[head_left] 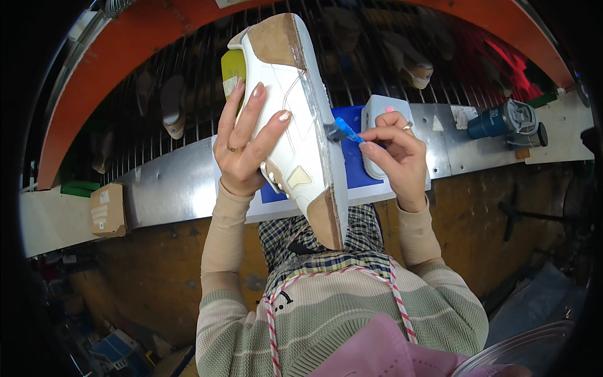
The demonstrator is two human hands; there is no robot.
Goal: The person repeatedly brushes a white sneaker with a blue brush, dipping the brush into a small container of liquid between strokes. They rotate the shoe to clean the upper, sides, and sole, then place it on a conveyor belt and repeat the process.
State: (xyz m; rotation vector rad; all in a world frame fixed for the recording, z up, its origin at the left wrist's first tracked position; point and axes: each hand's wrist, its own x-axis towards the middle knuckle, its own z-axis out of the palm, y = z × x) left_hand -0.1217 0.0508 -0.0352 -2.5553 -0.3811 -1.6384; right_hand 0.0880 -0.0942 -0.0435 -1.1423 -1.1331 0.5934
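Observation:
A white sneaker (295,119) with tan suede toe and heel panels is held up on a slant, its pale sole edge turned to the right. My left hand (245,151) grips it from the left, fingers spread across the white upper. Beside that hand, a yellow-green shoe last (234,68) shows at the shoe's opening. Between thumb and fingers, my right hand (402,154) pinches a small brush with a blue handle (349,130). Its dark bristles touch the sole edge near the middle. Partly behind my right hand stands a white plastic container (375,107).
A blue sheet (359,171) lies on a white board under the shoe. Beyond the metal ledge (166,185), several shoes rest on a conveyor of dark bars (207,94) beneath an orange frame (88,81). A blue tumbler (490,124) stands at right, a cardboard box (107,210) at left.

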